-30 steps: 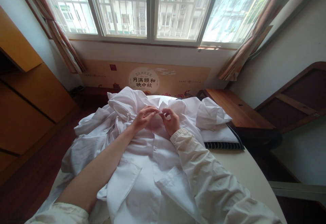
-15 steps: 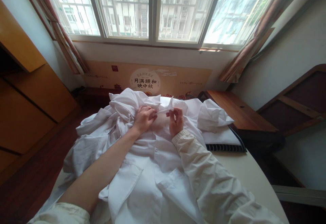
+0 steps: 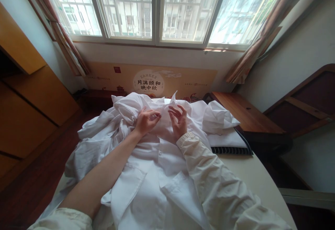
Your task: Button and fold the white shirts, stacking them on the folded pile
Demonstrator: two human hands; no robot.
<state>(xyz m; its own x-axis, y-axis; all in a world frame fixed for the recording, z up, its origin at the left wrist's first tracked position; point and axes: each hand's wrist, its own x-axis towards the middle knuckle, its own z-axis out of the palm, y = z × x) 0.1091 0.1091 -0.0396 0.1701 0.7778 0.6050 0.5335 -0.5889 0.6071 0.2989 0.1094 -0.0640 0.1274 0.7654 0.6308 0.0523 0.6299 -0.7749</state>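
Observation:
A white buttoned coat (image 3: 141,202) with flap-like pockets lies spread and rumpled over the table (image 3: 261,191). Over its upper part, near the collar (image 3: 174,99), are both hands. My left hand (image 3: 147,121) has its thumb and forefinger tips together in a ring; anything between them is too small to make out. Beside it on the right, my right hand (image 3: 179,120) is raised with fingers apart and curved, nothing in them. Bunched white cloth (image 3: 128,109) lies against the left hand's outer side.
Right of the coat, a folded white cloth piece (image 3: 220,116) rests by a dark-edged, striped pad (image 3: 232,150). Behind stand a wooden desk (image 3: 246,115) and a printed tan panel (image 3: 199,76) under the window. Wooden cabinets (image 3: 31,108) are at left.
My right hand has let go of the white cloth and its fingers have spread. My left hand has turned, bringing thumb and forefinger into a ring. The collar tip stands up a little more.

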